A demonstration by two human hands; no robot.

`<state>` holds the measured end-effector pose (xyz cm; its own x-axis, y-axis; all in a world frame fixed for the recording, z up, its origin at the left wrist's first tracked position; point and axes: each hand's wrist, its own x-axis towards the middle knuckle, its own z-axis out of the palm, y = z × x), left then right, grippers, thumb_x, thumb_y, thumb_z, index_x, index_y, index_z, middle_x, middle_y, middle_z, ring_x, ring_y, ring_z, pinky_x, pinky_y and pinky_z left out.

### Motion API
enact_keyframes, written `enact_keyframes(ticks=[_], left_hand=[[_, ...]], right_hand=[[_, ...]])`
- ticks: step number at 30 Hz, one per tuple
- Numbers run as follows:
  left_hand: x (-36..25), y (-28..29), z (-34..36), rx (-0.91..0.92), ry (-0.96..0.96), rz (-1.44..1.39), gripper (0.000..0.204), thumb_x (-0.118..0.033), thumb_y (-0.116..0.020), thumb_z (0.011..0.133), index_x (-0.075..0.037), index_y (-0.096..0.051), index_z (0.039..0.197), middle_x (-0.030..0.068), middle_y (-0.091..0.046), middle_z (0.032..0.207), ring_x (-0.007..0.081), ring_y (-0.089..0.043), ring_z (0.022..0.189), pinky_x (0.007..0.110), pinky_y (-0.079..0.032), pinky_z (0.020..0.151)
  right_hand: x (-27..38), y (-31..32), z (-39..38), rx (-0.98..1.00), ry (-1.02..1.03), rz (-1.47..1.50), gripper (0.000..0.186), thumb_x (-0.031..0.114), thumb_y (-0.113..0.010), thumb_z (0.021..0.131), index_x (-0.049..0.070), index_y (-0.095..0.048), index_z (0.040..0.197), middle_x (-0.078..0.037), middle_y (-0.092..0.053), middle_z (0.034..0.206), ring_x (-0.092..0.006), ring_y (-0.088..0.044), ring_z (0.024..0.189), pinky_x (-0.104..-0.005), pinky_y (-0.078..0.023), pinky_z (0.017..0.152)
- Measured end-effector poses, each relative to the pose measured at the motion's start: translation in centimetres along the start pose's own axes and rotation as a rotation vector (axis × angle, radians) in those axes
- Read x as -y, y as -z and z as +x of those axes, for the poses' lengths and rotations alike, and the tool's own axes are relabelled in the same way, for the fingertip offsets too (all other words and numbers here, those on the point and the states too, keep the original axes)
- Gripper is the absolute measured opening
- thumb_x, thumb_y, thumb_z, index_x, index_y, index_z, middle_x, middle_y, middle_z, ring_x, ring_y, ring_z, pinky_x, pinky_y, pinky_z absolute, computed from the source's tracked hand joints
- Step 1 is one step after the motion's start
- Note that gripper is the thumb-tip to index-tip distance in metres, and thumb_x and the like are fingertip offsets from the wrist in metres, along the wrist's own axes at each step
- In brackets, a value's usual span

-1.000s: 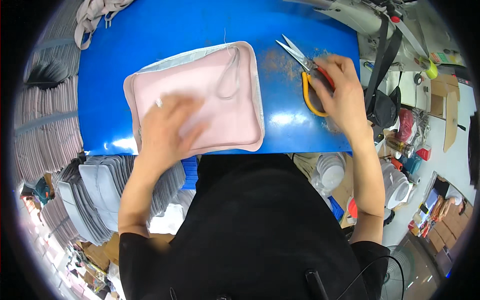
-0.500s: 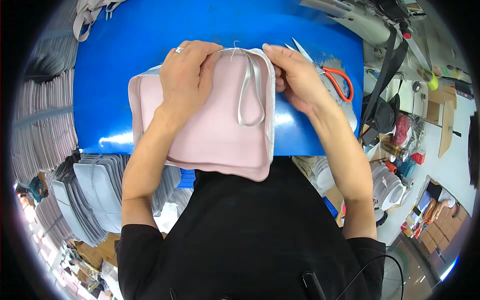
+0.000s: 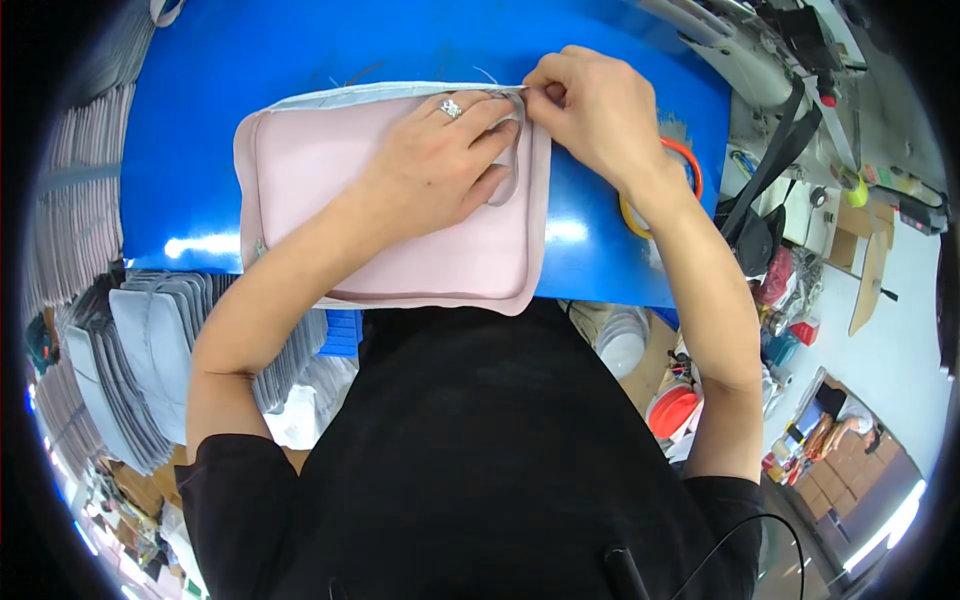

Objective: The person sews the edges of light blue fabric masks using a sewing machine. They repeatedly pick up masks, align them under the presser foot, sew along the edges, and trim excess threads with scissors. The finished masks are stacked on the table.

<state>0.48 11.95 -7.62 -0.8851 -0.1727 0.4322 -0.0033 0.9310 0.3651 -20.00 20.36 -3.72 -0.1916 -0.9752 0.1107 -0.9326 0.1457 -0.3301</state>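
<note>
A pink padded rectangular piece lies on the blue tabletop, with pale grey binding along its top edge and a grey ribbon loop near the top-right corner. My left hand, wearing a ring, lies over that corner area with curled fingers pressed on the piece and loop. My right hand pinches the binding at the top-right corner. Scissors with red and yellow handles lie partly hidden behind my right hand and forearm.
Bundled pink pieces and grey pieces are stacked at the left. A sewing machine with hanging black straps is at the upper right. Below it are boxes, clutter and round white items.
My right hand has let go of the scissors and moved left to the piece's corner. My left hand has moved up and right beside it, and the piece has shifted slightly on the table.
</note>
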Motion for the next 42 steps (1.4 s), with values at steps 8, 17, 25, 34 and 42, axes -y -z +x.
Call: enact_keyframes(ticks=[8,17,25,34,42], left_hand=[[0.5,0.5,-1.4,-0.013,0.011,0.003,0.028,-0.015,-0.078,0.080,-0.006,-0.070,0.105,0.0108,-0.066,0.122,0.0288,-0.064,0.120,0.046,-0.050,0.105],[1.1,1.0,-1.8,-0.072,0.085,-0.155,0.028,0.004,-0.063,0.071,-0.005,-0.065,0.098,0.0130,-0.067,0.119,0.0346,-0.067,0.110,0.045,-0.054,0.089],[-0.9,3.0,-4.1,-0.195,0.073,-0.125,0.034,-0.006,-0.070,0.076,-0.011,-0.067,0.109,0.0096,-0.067,0.131,0.0321,-0.069,0.108,0.045,-0.058,0.086],[-2.0,25.3,-21.8,-0.063,0.885,0.375,0.033,0.001,-0.068,0.087,-0.006,-0.075,0.119,0.0141,-0.074,0.119,0.0307,-0.070,0.111,0.039,-0.054,0.098],[-0.7,36.5,-41.3,-0.208,1.323,1.298,0.046,-0.029,-0.072,0.093,-0.012,-0.068,0.136,0.0173,-0.067,0.135,0.0345,-0.065,0.121,0.046,-0.050,0.102]], right_hand=[[-0.3,0.9,0.6,0.036,-0.078,0.089,0.020,0.027,-0.073,0.083,0.014,-0.081,0.095,-0.007,-0.074,0.089,-0.0288,-0.072,0.084,-0.0420,-0.057,0.075],[-1.1,-0.1,0.5,0.079,-0.145,0.205,0.024,0.026,-0.071,0.083,0.011,-0.079,0.100,-0.010,-0.073,0.093,-0.0299,-0.070,0.086,-0.0412,-0.056,0.077],[3.7,-0.1,-0.8,-0.019,0.181,0.072,0.053,0.000,-0.067,0.080,0.016,-0.071,0.130,-0.016,-0.062,0.137,-0.0371,-0.060,0.126,-0.0437,-0.052,0.105],[1.7,0.6,-2.3,0.020,0.142,0.006,0.027,0.008,-0.067,0.091,0.006,-0.071,0.117,-0.016,-0.064,0.134,-0.0361,-0.062,0.124,-0.0416,-0.051,0.101],[9.5,7.3,-5.5,-0.011,0.353,0.745,0.049,0.004,-0.066,0.090,-0.004,-0.059,0.138,-0.017,-0.060,0.138,-0.0313,-0.057,0.131,-0.0477,-0.041,0.113]])
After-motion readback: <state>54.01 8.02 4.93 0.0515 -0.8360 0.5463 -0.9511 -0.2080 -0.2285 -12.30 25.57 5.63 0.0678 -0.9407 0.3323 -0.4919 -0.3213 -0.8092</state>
